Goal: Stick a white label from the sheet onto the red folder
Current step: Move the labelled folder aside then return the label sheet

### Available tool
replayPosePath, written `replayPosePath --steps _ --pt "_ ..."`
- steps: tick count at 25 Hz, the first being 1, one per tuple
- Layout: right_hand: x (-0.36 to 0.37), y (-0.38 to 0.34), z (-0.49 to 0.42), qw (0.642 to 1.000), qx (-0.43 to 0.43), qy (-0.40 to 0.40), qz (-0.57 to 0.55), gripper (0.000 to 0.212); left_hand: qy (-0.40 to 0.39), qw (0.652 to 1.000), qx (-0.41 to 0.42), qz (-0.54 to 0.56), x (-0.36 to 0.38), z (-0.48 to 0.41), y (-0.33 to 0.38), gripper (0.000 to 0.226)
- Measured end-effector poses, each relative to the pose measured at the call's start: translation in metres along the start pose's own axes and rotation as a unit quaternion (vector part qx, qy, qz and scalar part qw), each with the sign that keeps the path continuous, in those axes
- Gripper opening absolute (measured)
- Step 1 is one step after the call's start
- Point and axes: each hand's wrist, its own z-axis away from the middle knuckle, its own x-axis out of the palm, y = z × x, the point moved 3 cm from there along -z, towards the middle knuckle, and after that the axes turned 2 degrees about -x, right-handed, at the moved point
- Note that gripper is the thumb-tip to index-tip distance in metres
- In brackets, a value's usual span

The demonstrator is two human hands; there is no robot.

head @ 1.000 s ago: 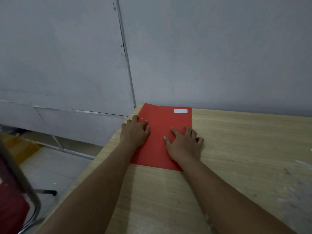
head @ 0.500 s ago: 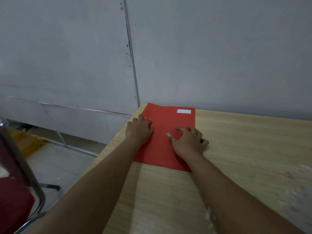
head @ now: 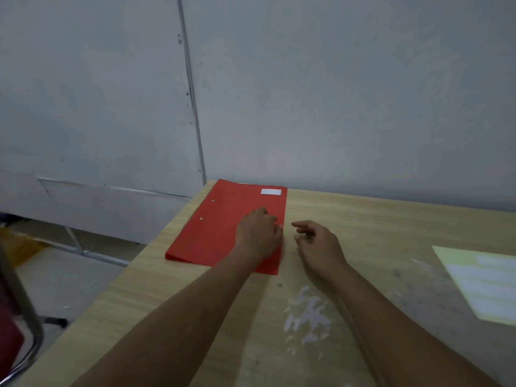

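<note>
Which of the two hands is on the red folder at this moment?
The left hand: it rests on the red folder near its right edge. The right hand is beside that edge, over the wooden table, holding nothing.

Red folder (head: 217, 236), white label (head: 270, 191), light wood-grain table (head: 391, 233), and a sheet (head: 488, 289) seemingly pale yellow.

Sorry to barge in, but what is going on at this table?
A person is labelling a red folder on a wooden table. A white label already sits at the folder's far right corner. The left hand rests on the folder near its right edge; the right hand is just beside it over the table, holding nothing. The label sheet lies further right.
</note>
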Motion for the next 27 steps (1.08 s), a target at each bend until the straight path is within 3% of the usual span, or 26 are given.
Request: replayPosePath --steps 6,13,20,27 --pt "-0.072 0.046 0.048 0.978 -0.052 -0.021 0.202 0.031 -0.012 0.996 0.056 0.07 0.027 0.045 0.108 0.039" --pt "-0.166 0.084 0.098 0.971 -0.043 0.014 0.234 0.038 -0.055 0.991 0.084 0.085 0.041 0.078 0.202 0.052" --pt "-0.264 0.126 0.131 0.961 0.029 0.074 0.264 0.05 -0.066 0.984 0.111 0.122 0.057 0.088 0.297 0.054" --pt "-0.304 0.157 0.146 0.95 0.072 0.093 0.289 0.057 -0.081 0.979 0.126 0.142 0.073 0.092 0.351 0.06"
